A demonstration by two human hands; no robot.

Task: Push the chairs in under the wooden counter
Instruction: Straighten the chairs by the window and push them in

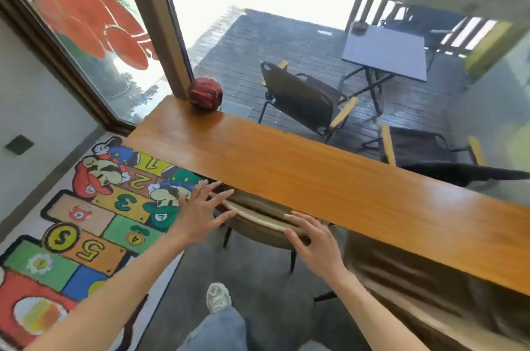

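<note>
Wooden counter point(329, 175) at 12 o'clock, my left hand point(198, 213) and right hand point(318, 244) splayed open, flat on chair back point(258, 217) to shove it under.

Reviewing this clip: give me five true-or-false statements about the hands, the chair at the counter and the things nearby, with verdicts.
1. Both hands are open with fingers spread. True: the left hand and right hand grip nothing.
2. The curved brown chair back sits at the near edge of the long orange-brown wooden counter. True.
3. A round red helmet-like object lies on the floor. False: it sits on the counter's far-left end.
4. The numbered, colourful cartoon rug lies to the right of the chair. False: it lies to the left.
5. The dark metal-framed chair with yellow armrests stands under the counter. False: it stands outside on the deck.
</note>
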